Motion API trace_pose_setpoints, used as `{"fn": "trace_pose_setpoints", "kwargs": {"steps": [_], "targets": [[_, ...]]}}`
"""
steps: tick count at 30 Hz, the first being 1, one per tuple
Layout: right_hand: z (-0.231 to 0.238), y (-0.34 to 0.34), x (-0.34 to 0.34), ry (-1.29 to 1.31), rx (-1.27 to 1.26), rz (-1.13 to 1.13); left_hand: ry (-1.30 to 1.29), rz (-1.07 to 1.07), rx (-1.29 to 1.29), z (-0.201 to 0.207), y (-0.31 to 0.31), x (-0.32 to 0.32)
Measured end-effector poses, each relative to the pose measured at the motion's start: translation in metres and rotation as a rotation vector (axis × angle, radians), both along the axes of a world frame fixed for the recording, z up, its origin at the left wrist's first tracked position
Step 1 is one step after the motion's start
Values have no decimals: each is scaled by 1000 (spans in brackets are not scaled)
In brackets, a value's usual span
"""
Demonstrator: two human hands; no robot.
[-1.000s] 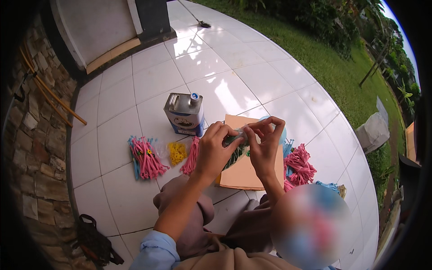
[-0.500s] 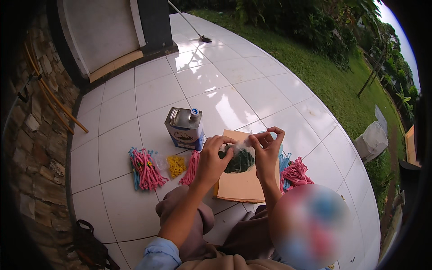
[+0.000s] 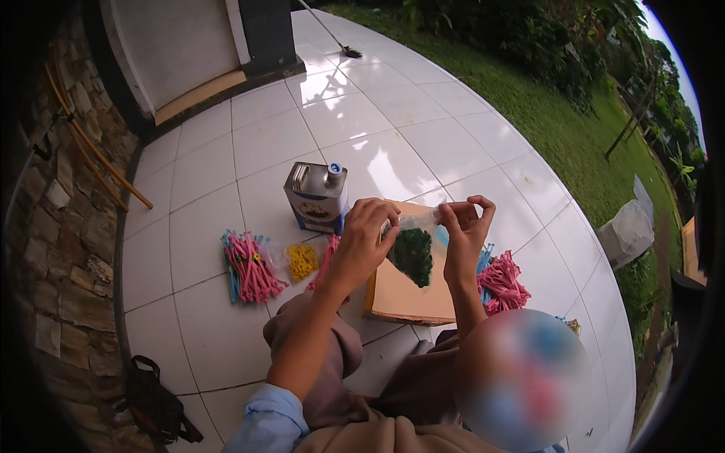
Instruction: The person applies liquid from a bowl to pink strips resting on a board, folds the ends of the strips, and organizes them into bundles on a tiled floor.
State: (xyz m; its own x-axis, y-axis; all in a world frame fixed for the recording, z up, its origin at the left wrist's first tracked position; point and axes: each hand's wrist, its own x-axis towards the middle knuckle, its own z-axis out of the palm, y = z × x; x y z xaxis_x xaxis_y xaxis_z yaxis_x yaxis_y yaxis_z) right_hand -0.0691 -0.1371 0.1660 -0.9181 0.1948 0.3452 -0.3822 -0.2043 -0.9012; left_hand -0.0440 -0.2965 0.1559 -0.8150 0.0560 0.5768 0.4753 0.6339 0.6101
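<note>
Between my two hands hangs a clear plastic bag (image 3: 413, 255) with small dark green pieces in its lower part. My left hand (image 3: 368, 235) pinches one upper corner of the bag, and my right hand (image 3: 462, 226) pinches the other, stretching the mouth wide. Behind and below the bag stands a tan cardboard box (image 3: 408, 301), its top partly hidden by the bag and my hands. Left of my left hand lie a clear bag of yellow pieces (image 3: 303, 260) and a pink bundle (image 3: 325, 262) partly covered by my forearm.
A rectangular metal can (image 3: 317, 198) with a blue cap stands beyond the yellow pieces. Pink and light blue strips lie in a left pile (image 3: 253, 266) and a right pile (image 3: 500, 282). A broom (image 3: 350, 52) rests far off; a black bag (image 3: 155, 400) is at lower left.
Both hands have risen and spread slightly apart, lifting the bag higher. Its green contents now hang in a pointed shape in plain view. The whole view has shifted a little.
</note>
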Motion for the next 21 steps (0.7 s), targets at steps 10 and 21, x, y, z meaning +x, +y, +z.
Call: {"fn": "trace_pose_setpoints", "kwargs": {"steps": [10, 21], "targets": [[0, -4, 3, 48, 27, -5, -247, -256, -5, 7, -4, 7], [-20, -14, -1, -4, 360, -118, -337, -62, 487, -10, -5, -2]]}}
